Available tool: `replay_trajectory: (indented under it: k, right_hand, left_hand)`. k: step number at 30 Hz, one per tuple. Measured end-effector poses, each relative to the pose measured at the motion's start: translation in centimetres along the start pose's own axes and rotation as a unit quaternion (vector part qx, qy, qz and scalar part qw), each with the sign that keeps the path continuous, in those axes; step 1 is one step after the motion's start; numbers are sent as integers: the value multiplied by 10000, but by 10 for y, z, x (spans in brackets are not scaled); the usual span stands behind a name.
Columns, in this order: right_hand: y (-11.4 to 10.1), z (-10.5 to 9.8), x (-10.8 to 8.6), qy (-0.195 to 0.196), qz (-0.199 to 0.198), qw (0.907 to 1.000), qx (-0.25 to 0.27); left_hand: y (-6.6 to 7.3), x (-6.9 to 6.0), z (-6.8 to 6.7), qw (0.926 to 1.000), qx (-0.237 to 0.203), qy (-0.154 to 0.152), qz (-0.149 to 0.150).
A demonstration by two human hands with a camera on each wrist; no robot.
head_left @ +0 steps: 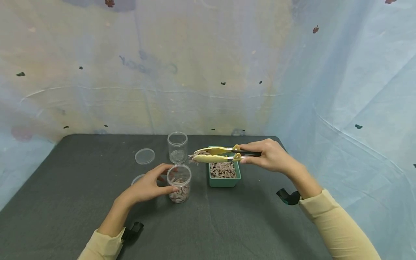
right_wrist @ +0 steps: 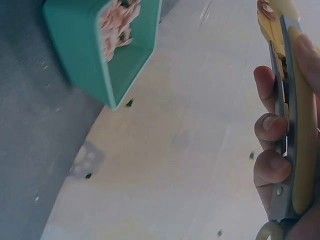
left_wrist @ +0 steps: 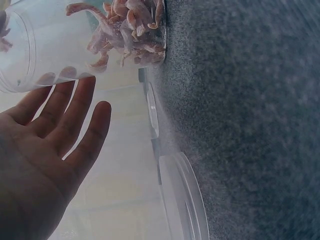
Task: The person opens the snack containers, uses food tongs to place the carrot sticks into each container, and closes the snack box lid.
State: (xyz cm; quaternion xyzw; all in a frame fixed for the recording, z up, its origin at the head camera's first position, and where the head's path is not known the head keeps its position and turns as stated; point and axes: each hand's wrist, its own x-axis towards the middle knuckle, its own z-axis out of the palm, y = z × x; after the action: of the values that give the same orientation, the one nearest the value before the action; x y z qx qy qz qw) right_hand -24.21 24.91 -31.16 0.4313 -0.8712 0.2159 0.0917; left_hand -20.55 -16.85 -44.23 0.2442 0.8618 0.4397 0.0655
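Note:
My left hand point(head_left: 147, 186) holds the side of a transparent plastic jar point(head_left: 179, 185), thumb in front and fingers behind. Pinkish-brown thin strips point(left_wrist: 127, 32) lie in the lower part of that jar, which stands upright on the table. My right hand point(head_left: 268, 156) grips yellow-tipped tongs point(head_left: 212, 159) with dark handles. Between the tong tips is a small bunch of the same strips point(head_left: 195, 156), above and just right of the jar's mouth. Beneath the tongs, a green rectangular container point(head_left: 224, 183) holds more strips point(right_wrist: 119, 27).
Behind the held jar stands a second transparent jar point(head_left: 177, 142). A round lid point(head_left: 144, 156) lies to its left, and another lid point(left_wrist: 182, 200) is partly hidden behind my left hand. The dark cloth-covered table point(head_left: 81, 187) ends at a patterned sheet point(head_left: 195, 72).

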Motion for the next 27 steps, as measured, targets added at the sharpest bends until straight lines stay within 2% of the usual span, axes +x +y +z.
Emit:
replay_trajectory:
  k: [6,10,18,27]
  right_hand:
    - [-13,11,14,-218,-338,9992,21]
    - [-20,20,24,-348,-535,9978,-181]
    - [-27,34,37,-686,-592,9950,-415]
    - [-31,40,39,-939,-522,9932,-446]
  left_hand:
    - [0,0,-1,10000,35,-30,-48]
    - [0,0,-1,10000,66,-15,-59]
    - [1,0,-2,10000,70,-2,-17]
    - [-2,0,-1,9999,86,13,52]
